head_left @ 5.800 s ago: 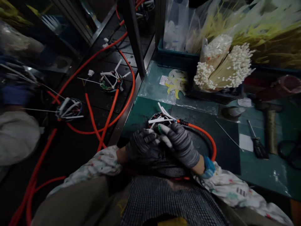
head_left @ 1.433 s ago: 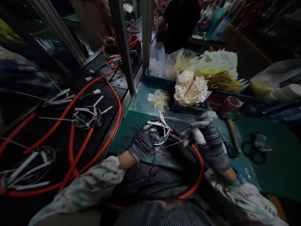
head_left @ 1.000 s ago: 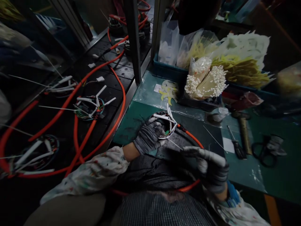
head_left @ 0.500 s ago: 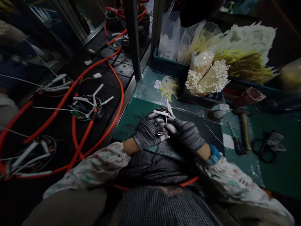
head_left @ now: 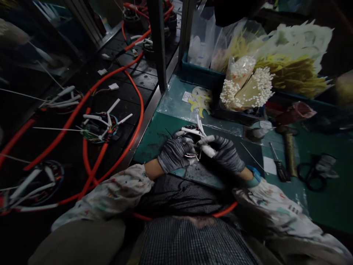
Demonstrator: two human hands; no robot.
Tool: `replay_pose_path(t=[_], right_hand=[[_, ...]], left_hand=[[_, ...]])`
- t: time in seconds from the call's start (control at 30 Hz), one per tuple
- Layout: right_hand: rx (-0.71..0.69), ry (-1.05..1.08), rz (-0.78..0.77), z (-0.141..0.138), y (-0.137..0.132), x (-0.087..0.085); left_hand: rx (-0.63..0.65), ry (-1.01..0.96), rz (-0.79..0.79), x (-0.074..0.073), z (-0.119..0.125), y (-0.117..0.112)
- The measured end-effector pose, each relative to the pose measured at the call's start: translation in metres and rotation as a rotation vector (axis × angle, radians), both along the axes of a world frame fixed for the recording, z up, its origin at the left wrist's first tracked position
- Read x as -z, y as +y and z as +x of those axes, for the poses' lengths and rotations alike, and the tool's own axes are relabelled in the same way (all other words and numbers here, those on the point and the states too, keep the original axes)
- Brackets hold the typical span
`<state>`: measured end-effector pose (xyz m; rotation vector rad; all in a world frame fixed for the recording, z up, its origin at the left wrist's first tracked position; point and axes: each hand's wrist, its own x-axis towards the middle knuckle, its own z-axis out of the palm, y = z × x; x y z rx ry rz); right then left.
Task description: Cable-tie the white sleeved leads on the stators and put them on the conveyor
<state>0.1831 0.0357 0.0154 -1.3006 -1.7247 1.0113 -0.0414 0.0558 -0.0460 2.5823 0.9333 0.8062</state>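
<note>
On the bench in front of me stands a round, wire-wound motor stator (head_left: pixel 189 130) with white sleeved leads sticking up from its top. My left hand (head_left: pixel 175 151), in a grey striped glove with white fingertips, is closed round the near left side of the stator. On the right side, my gloved right hand (head_left: pixel 226 151) has its thumb and fingers drawn together at the stator's edge. Whatever sits between those fingertips is too small and dark to make out. Most of the stator's near side is hidden by the gloves.
Similar stators (head_left: pixel 100 127) with red cables (head_left: pixel 116 162) lie on the dark conveyor to my left, beyond a metal post (head_left: pixel 157 44). Bundles of white-tipped sticks (head_left: pixel 248 88) and a blue bin (head_left: pixel 204 73) stand behind. A screwdriver (head_left: pixel 280 165), hammer (head_left: pixel 289 151) and scissors (head_left: pixel 310 176) lie right.
My right hand has shifted slightly to the right, and its fingers are more visible at the stator's edge. My left hand keeps its hold. The view has shifted slightly.
</note>
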Motion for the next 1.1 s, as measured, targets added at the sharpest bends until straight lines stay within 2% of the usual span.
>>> replay_pose_path(t=[0.2,0.43,0.63,0.83,0.9,1.03,1.1], right_hand=[[0.000,0.023,0.074,-0.003,-0.003,0.009],[0.025,0.033,0.071,-0.002,-0.003,0.009],[0.005,0.050,0.064,-0.002,-0.003,0.011],[-0.025,0.056,0.071,0.000,-0.003,0.012],[-0.065,0.068,0.104,0.002,-0.004,0.015],[-0.288,0.042,0.263,0.009,-0.009,0.028],[-0.291,0.003,0.212,0.010,-0.014,0.034]], left_hand=[[-0.017,-0.029,0.020,0.003,0.000,0.000],[-0.008,-0.065,0.084,0.007,-0.001,0.000],[-0.019,0.015,0.022,0.006,-0.002,0.001],[-0.002,-0.018,0.067,0.008,-0.003,0.001],[-0.008,-0.006,0.062,0.008,-0.003,0.001],[-0.017,0.040,0.029,0.006,-0.001,0.001],[-0.018,0.055,0.004,0.004,-0.001,0.001]])
